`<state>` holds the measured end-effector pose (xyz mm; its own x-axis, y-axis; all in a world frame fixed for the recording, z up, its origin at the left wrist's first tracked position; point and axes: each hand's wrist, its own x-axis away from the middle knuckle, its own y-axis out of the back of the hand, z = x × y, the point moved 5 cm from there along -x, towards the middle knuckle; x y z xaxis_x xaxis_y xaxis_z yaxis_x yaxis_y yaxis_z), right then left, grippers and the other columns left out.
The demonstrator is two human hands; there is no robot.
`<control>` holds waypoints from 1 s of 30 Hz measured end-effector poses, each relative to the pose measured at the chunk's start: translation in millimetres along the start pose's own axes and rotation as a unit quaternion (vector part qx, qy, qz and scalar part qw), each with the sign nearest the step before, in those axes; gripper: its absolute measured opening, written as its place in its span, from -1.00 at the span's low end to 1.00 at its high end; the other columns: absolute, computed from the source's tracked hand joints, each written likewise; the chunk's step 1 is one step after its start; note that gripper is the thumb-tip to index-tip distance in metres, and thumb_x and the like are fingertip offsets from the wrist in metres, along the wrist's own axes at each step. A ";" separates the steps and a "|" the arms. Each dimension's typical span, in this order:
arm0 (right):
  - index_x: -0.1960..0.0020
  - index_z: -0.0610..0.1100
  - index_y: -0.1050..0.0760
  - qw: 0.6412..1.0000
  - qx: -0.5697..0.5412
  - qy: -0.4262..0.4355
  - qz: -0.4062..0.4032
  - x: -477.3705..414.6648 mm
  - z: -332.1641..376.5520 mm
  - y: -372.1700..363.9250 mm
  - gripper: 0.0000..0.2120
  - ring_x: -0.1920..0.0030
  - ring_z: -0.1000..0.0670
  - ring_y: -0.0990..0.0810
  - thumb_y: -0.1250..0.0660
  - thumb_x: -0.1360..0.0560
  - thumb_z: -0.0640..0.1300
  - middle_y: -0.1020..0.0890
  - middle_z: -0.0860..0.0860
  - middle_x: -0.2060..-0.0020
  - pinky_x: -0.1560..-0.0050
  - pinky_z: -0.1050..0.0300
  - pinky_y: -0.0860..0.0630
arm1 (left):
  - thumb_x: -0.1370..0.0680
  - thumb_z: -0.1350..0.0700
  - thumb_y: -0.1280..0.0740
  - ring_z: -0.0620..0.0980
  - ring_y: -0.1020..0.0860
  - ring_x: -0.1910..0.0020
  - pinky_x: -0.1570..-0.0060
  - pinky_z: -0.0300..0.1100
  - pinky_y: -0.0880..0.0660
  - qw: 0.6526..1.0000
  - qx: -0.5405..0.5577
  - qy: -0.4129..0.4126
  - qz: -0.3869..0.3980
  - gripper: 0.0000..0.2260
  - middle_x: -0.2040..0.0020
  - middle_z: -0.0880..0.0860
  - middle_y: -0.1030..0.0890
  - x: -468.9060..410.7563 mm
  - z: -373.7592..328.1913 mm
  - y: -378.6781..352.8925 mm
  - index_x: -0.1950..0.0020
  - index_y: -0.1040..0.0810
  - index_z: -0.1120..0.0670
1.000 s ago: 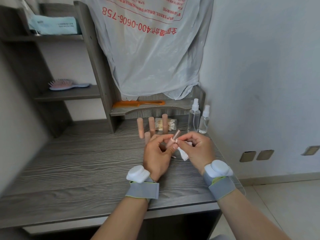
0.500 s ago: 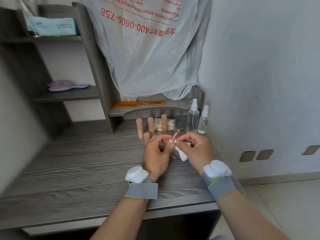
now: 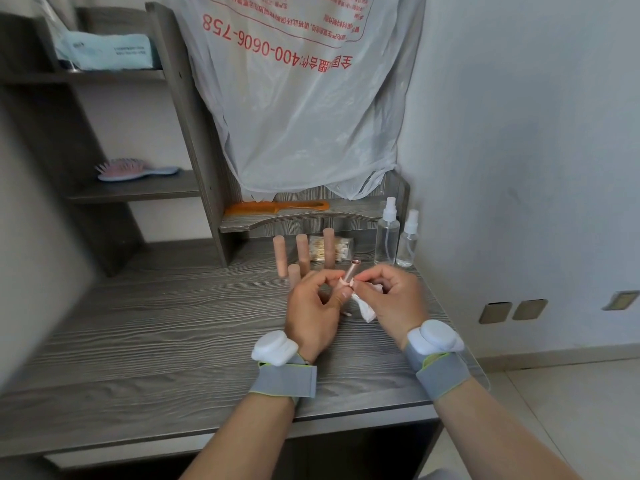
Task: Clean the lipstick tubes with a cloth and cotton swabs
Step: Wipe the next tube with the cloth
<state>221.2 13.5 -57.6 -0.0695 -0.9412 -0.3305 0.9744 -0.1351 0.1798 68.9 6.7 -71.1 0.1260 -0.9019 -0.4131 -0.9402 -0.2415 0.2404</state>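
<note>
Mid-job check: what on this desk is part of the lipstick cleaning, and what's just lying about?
In the job: open lipstick tube in left hand, white cloth in right hand, standing tubes, cotton swab bag.
Lying about: orange comb, hairbrush, plastic bag, blue packet, spray bottles.

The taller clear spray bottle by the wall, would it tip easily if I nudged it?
Likely yes: the tall clear plastic spray bottle stands upright on a narrow base. Thin plastic, so probably light. It could knock the shorter clear spray bottle close beside it.
</note>
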 end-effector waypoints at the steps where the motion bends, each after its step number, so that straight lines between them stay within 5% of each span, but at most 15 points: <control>1: 0.27 0.04 -0.63 1.000 -0.002 -0.002 -0.001 -0.1 -0.6 0.2 -0.80 0.33 0.09 -0.61 -0.51 -0.38 -0.25 -0.67 0.08 0.36 0.23 0.13 -0.54 | -0.50 0.23 -0.44 0.11 -0.57 0.30 0.18 0.06 -0.60 1.000 0.000 0.002 -0.001 -0.76 0.12 -0.05 -0.61 0.3 -0.3 -0.2 -0.03 -0.65 -0.11; 17: 0.26 0.04 -0.63 1.000 0.002 0.006 -0.008 -0.8 -0.9 0.5 -0.81 0.30 0.03 -0.64 -0.51 -0.39 -0.23 -0.68 0.06 0.34 0.20 0.05 -0.57 | -0.54 0.25 -0.39 0.07 -0.63 0.39 0.27 0.12 -0.62 0.999 0.026 0.033 -0.002 -0.85 0.14 -0.03 -0.63 3.3 -4.4 -1.2 -0.04 -0.60 0.02; 24: 0.26 0.02 -0.63 1.000 -0.002 0.002 -0.008 -1.2 -2.5 -0.4 -0.82 0.30 0.00 -0.63 -0.50 -0.38 -0.25 -0.68 0.03 0.34 0.20 0.02 -0.57 | -0.49 0.25 -0.47 0.03 -0.63 0.40 0.30 -0.05 -0.63 0.999 0.014 0.031 -0.004 -0.78 0.09 0.03 -0.61 2.9 -4.8 -0.5 -0.07 -0.66 0.00; 30: 0.23 0.02 -0.63 0.999 -0.036 0.003 -0.020 -1.6 -2.5 2.1 -0.84 0.27 0.02 -0.65 -0.51 -0.40 -0.23 -0.69 0.03 0.30 0.20 0.06 -0.57 | -0.55 0.23 -0.39 0.06 -0.64 0.38 0.27 0.07 -0.63 0.998 0.034 0.058 -0.003 -0.81 0.19 -0.06 -0.65 4.7 -4.9 -1.1 -0.06 -0.62 -0.05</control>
<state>223.9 15.5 -59.0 -0.1077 -0.9338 -0.3412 0.9836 -0.1500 0.0998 72.1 1.0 -69.0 0.1645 -0.9366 -0.3095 -0.9578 -0.2266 0.1767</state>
